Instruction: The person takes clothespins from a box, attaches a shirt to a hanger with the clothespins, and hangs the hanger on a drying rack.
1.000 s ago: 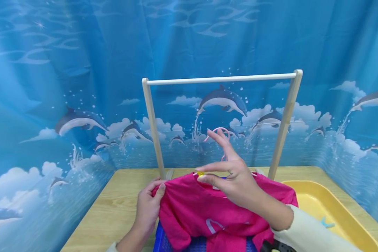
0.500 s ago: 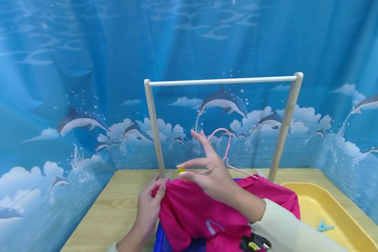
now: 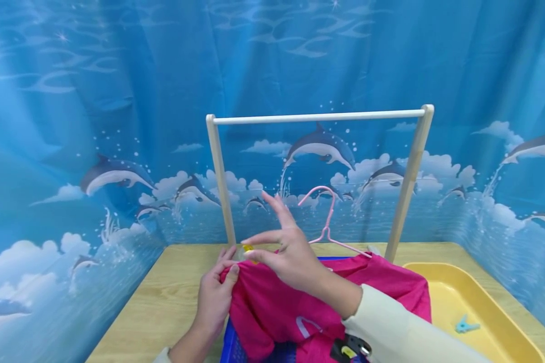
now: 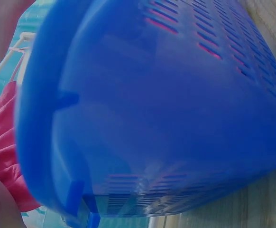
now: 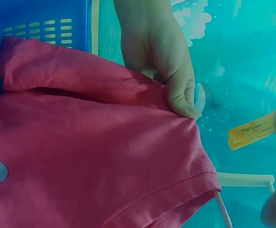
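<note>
A pink shirt [image 3: 272, 297] hangs on a pink hanger [image 3: 330, 222] and spreads over a blue basket [image 3: 229, 345]. My left hand [image 3: 213, 292] pinches the shirt near its left shoulder, thumb on top, as the right wrist view also shows. Between thumb and index finger, my right hand [image 3: 295, 257] holds a yellow clothespin [image 5: 249, 133], its other fingers raised. The clothespin is just right of my left hand and apart from the cloth in the right wrist view. Part of the shirt's neckline is hidden behind my right hand.
A wooden rack with a white bar [image 3: 318, 118] stands behind the basket. On the right lies a yellow tray [image 3: 495, 302] with a light blue clothespin [image 3: 466, 325] in it. A dolphin-print curtain [image 3: 118, 75] surrounds the wooden table [image 3: 150, 297].
My right hand has moved left with the yellow clothespin, from the neckline to beside my left hand. More of the hanger now shows. My left hand keeps its place on the shirt.
</note>
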A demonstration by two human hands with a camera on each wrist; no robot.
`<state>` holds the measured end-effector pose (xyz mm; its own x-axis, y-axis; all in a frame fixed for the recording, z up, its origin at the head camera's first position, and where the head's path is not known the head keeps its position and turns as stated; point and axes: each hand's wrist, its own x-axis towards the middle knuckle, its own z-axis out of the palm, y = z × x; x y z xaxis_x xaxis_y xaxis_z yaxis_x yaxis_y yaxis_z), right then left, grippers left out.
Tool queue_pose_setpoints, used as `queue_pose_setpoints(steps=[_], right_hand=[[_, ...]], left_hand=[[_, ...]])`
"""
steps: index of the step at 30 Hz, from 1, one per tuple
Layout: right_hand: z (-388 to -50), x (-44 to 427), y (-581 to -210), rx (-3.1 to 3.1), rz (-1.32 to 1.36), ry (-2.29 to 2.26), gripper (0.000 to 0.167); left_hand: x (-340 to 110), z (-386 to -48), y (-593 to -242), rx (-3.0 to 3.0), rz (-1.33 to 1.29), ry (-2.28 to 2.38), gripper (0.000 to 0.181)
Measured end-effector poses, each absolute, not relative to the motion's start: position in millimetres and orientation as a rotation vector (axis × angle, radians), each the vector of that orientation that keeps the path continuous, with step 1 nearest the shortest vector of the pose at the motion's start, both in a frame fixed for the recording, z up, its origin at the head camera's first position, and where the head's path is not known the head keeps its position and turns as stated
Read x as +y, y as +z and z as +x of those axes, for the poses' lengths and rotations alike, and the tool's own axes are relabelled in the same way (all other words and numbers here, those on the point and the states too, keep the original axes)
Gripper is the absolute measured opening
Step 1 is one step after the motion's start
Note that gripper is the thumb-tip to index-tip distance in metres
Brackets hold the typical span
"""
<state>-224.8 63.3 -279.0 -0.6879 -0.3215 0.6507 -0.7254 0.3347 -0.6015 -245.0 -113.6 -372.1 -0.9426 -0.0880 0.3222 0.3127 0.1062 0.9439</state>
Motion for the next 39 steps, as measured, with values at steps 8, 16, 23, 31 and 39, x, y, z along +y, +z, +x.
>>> queue_pose_setpoints(steps=[8, 16, 23, 31, 39], right_hand=[[-233, 59, -282, -2.22, 0.824, 1.292, 0.012], [-237, 55, -285, -2.225, 0.791, 1.226, 0.013], [-235, 53, -286, -2.254, 0.768, 1.173, 0.012], [-233, 54, -289, -2.276, 0.766, 1.15, 0.01], [-233, 53, -290, -2.308, 0.761, 1.098, 0.01]], left_hand=[[-113, -245, -372, -2.077, -0.238, -1.905, 0.015], [-112, -242, -371, -2.055, -0.259, -1.895, 0.015], [-111, -243, -374, -2.046, -0.271, -1.885, 0.014], [-111, -243, -372, -2.076, -0.238, -1.909, 0.013], [-112, -242, -372, -2.061, -0.253, -1.907, 0.014]])
